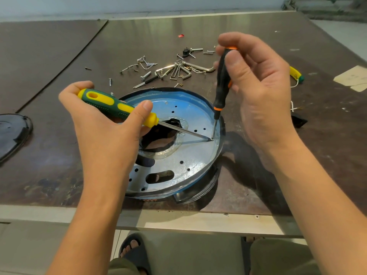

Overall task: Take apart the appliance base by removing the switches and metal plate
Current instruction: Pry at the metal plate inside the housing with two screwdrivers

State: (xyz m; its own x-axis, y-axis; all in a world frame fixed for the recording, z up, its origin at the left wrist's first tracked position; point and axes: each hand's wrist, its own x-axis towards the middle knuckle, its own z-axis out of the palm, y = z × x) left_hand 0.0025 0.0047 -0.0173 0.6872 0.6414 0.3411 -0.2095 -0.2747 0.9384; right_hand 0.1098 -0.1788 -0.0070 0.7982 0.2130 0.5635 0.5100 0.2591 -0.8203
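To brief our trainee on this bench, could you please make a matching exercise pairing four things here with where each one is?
Things
1. green-and-yellow screwdriver
2. black-and-orange screwdriver
3. hex keys
4. black round cover

Places
A. loose on the table, beyond the metal plate
B. held by the right hand, nearly upright
C. on the table at the left edge of view
D. held by the left hand, slanting low

Pairs: 1-D, 2-B, 3-A, 4-C
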